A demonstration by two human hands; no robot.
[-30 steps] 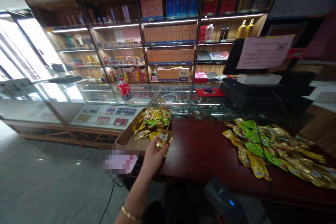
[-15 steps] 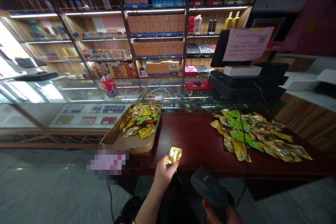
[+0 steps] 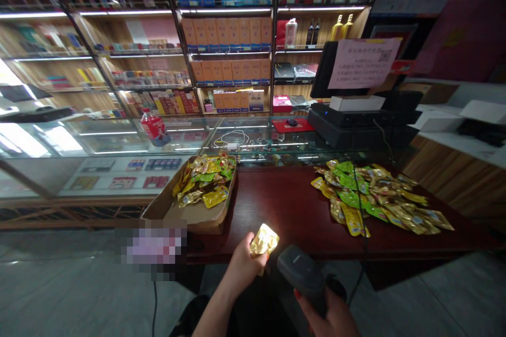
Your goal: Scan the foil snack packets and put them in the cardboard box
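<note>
The person's left hand [image 3: 242, 268] is clamped on a gold packet [image 3: 264, 240], thumb and fingers pinching its lower part, and holds it at the near edge of the dark red bench [image 3: 272, 195]. The right hand [image 3: 331, 315] is wrapped around the grip of a dark scanner [image 3: 300, 269], whose head is turned toward the packet, just beside it but apart. The two hands are apart from each other.

A second ago the left hand was over at the cardboard box [image 3: 213, 225] with gold wrapping in its fingers; now it is away from the box, in front of the body. Half a second ago the packet was already about here, but duller; its face now glares bright (too bright for its print to be read). The gap between scanner and packet has narrowed since then, and more of the right hand shows.

In the box, the heap of gold, yellow and green packets [image 3: 209, 174] looks the same as half a second ago, one yellow packet lying at its front. The spread pile [image 3: 385, 197] on the right of the bench also looks unchanged, a dark cable [image 3: 359, 195] hanging across the view of it.
</note>
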